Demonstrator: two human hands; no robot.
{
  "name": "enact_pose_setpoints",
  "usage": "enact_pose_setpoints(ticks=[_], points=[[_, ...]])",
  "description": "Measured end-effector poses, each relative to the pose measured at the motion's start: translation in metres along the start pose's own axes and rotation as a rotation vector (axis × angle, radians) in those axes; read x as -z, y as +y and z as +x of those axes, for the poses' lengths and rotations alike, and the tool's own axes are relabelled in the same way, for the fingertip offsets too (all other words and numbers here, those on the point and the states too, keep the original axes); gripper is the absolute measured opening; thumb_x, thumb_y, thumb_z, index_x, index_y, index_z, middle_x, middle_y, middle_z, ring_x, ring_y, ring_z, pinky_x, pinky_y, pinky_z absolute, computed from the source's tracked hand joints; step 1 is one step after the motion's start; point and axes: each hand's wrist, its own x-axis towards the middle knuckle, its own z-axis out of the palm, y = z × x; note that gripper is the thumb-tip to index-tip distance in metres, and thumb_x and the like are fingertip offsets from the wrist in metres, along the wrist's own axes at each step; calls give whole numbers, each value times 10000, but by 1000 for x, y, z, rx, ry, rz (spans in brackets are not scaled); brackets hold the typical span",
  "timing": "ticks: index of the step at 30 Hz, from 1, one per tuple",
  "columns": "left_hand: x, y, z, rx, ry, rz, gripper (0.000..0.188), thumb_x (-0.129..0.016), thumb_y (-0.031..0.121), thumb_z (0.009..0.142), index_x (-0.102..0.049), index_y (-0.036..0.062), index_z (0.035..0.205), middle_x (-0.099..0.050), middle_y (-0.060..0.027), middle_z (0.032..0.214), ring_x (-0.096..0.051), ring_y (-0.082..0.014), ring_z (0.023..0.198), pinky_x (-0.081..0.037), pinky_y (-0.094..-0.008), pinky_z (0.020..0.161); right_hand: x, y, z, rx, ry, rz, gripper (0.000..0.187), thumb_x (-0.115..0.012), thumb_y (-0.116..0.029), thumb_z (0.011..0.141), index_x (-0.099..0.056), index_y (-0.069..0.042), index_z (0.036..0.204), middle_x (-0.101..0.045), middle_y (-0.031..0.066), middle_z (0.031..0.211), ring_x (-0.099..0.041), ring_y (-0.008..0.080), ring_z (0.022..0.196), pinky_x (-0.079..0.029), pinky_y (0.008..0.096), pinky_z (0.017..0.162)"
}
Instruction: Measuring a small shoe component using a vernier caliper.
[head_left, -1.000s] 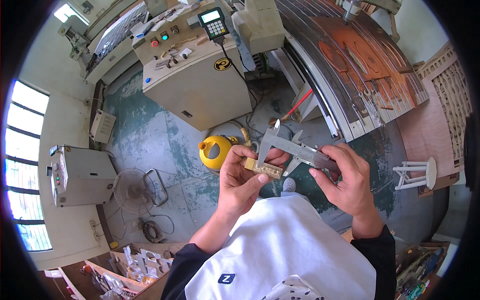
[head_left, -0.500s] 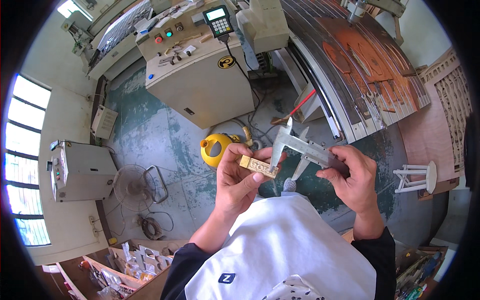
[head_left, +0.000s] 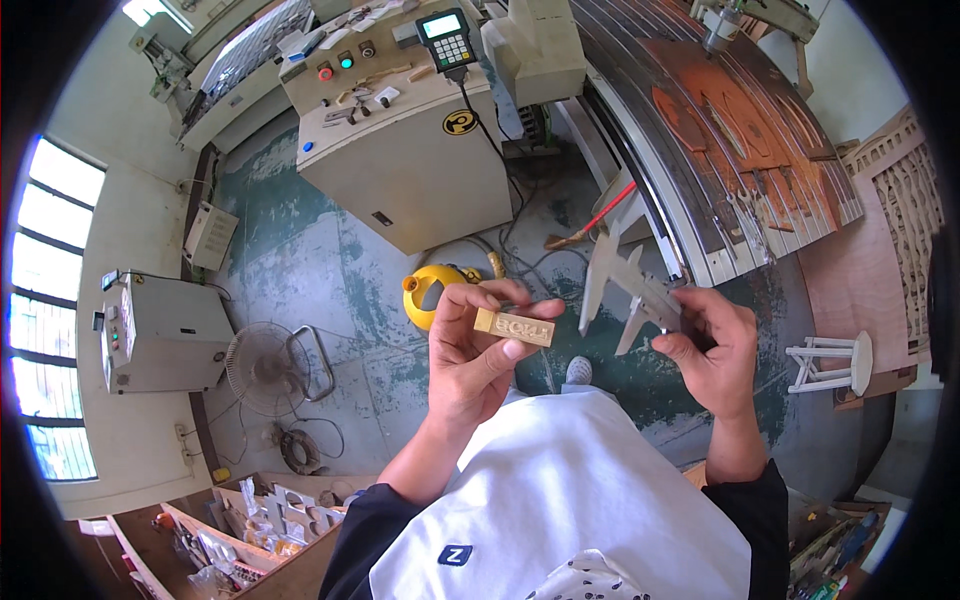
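Observation:
In my left hand (head_left: 466, 352) is a small brass-coloured block (head_left: 514, 327) with raised lettering on its face, pinched between thumb and fingers. My right hand (head_left: 715, 350) is closed around the body of a metal vernier caliper (head_left: 630, 288). The caliper's jaws point toward the left and lie apart from the block, with a gap between the two things. Both hands are raised in front of my white apron (head_left: 600, 480).
A control cabinet (head_left: 400, 190) with a handheld keypad (head_left: 446, 40) stands ahead. To its right is a slotted machine bed (head_left: 720, 200). A yellow canister (head_left: 430, 300), a fan (head_left: 265, 368), a white stool (head_left: 835, 362) and a tool drawer (head_left: 250, 540) are around me.
The caliper has moved right, away from the block, which its jaw overlapped before. My left hand still holds the block, now turned slightly with its lettered face more toward me.

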Motion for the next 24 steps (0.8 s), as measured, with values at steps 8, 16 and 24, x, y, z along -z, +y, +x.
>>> enact_pose_setpoints(ticks=[8, 16, 24], points=[[-1, -7, 0, 16, 29, -5, 328, -704, -58, 803, -499, 75, 1021, -554, -102, 1014, -633, -302, 1058, -569, -422, 894, -19, 4, 6, -105, 83, 476, 415, -804, -252, 807, -585, 34, 1014, -578, -24, 729, -483, 12, 615, -362, 155, 529], [2, -8, -4, -12, 78, 52, 358, -738, 9, 790, -494, 74, 1044, -540, -102, 993, -642, -226, 952, -602, -420, 836, -23, 2, 8, -94, 62, 490, 407, -795, -249, 815, -580, 24, 1027, -581, -18, 755, -478, 6, 616, -355, 145, 530], [-4, -2, -3, -41, 110, 97, 363, -741, 1, 785, -505, 37, 1059, -547, -118, 989, -636, -209, 913, -607, -349, 770, -18, -4, 12, -25, -12, 193, 329, -788, -147, 799, -602, 39, 997, -539, -9, 633, -437, 17, 518, -316, 185, 464]])
